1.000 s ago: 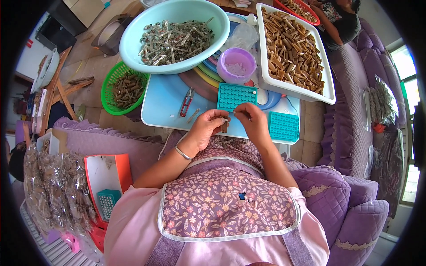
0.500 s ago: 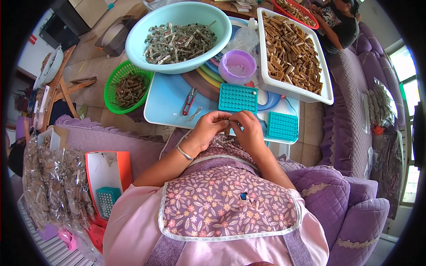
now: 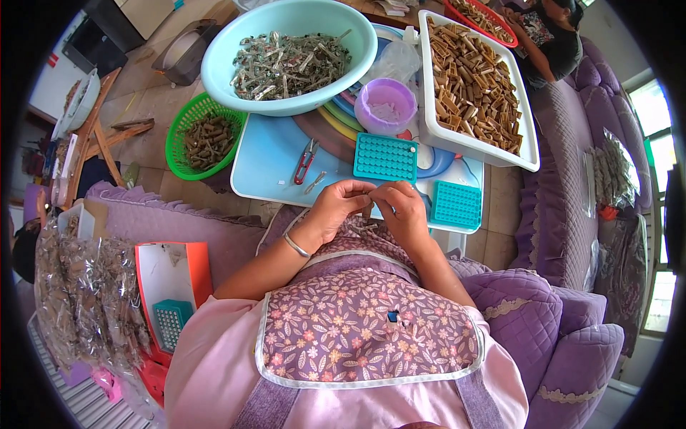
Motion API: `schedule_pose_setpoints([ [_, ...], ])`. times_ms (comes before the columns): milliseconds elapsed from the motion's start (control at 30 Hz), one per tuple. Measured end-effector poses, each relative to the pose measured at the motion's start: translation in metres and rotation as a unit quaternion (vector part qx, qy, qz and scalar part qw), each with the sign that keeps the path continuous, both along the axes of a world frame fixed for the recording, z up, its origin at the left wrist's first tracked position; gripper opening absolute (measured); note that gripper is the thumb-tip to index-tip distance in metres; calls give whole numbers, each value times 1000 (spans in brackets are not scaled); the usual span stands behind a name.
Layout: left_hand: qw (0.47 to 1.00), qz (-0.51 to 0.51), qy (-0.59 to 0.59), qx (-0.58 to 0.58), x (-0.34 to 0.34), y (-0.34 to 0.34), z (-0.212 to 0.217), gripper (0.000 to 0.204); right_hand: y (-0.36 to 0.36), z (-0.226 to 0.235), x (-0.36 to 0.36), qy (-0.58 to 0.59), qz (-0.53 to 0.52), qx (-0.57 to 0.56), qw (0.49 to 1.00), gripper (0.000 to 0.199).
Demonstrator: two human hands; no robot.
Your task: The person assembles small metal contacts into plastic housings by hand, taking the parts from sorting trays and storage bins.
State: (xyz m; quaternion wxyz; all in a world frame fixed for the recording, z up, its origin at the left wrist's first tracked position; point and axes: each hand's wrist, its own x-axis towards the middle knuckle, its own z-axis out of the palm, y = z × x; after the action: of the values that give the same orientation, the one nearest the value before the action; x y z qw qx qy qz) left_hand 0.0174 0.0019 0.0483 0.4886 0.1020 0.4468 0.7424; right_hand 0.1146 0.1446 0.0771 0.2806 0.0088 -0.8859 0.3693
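Note:
Over my lap, at the table's near edge, my two hands meet fingertip to fingertip. My left hand [image 3: 333, 209] is closed in a pinch on a small brown tube-like piece [image 3: 367, 210]. From the other side my right hand [image 3: 401, 209] pinches at the top of the same piece; its exact end is hidden by the fingers. Some small thin bits [image 3: 366, 227] lie on the apron below. Just beyond my hands are red-handled thread snips [image 3: 305, 164], a small clear wrapped piece [image 3: 315, 182] and a teal tray with round cells [image 3: 386, 158].
A second teal tray [image 3: 456, 204] lies at the right. Behind stand a light-blue basin [image 3: 214, 79] of wrapped pieces, a purple tub [image 3: 368, 118] and a white bin [image 3: 429, 114] of brown pieces. A green basket [image 3: 174, 154] is at the left. Another person [image 3: 547, 43] sits far right.
My hands stay together on the brown piece, with only slight finger movement. The whole view has shifted very slightly.

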Motion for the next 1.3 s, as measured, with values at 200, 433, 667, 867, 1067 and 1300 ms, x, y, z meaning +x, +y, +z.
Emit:
schedule_pose_setpoints([
  [200,1000,6,11,-8,-6,-4,-7,27,2,-3,2,-39,-11,29,999,16],
  [433,1000,10,24,-13,-2,-1,-6,25,0,0,2,-41,-47,-22,998,17],
  [667,995,-5,97,-12,0,2,-10,21,2,3,6,-73,-3,117,990,21],
  [867,996,21,73,-36,1,6,-5,19,32,-2,-6,-12,-164,15,986,14],
  [1067,1000,-17,-4,-17,-3,4,-9,20,77,-22,-38,-67,-250,115,959,14],
  [1300,1000,-2,-25,-16,-6,4,-6,22,78,-26,-44,-83,-257,138,953,8],
])
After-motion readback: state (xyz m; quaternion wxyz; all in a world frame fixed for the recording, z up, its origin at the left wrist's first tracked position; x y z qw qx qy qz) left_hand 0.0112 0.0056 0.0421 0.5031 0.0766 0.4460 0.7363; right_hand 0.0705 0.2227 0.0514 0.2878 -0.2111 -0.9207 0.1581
